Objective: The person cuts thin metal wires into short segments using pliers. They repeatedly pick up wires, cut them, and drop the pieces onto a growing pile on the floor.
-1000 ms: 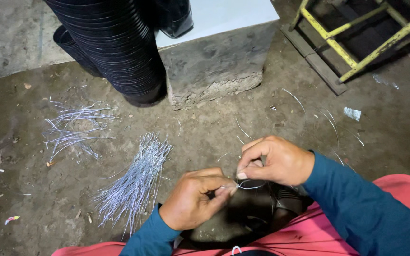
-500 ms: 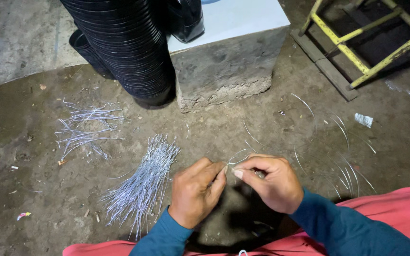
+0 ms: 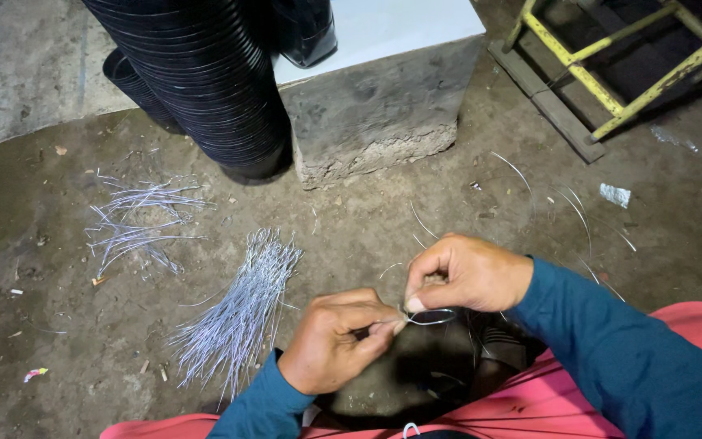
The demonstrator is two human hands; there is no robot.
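Fingertips of the left hand (image 3: 336,341) and right hand (image 3: 466,274) pinch a thin looped silver wire (image 3: 428,315) between them; steady tension probably keeps the bend neat. Bundled grey wires (image 3: 237,319) lie left of both hands.

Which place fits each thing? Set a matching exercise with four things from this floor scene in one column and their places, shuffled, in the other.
Things:
1. wire loop
2. bundle of cut wires
3. stack of black pots
4. yellow frame

Places:
A. top right corner
B. pinched between left hand and right hand
C. on the ground left of the hands
D. beside the concrete block, upper left

Pairs: 1-B, 2-C, 3-D, 4-A
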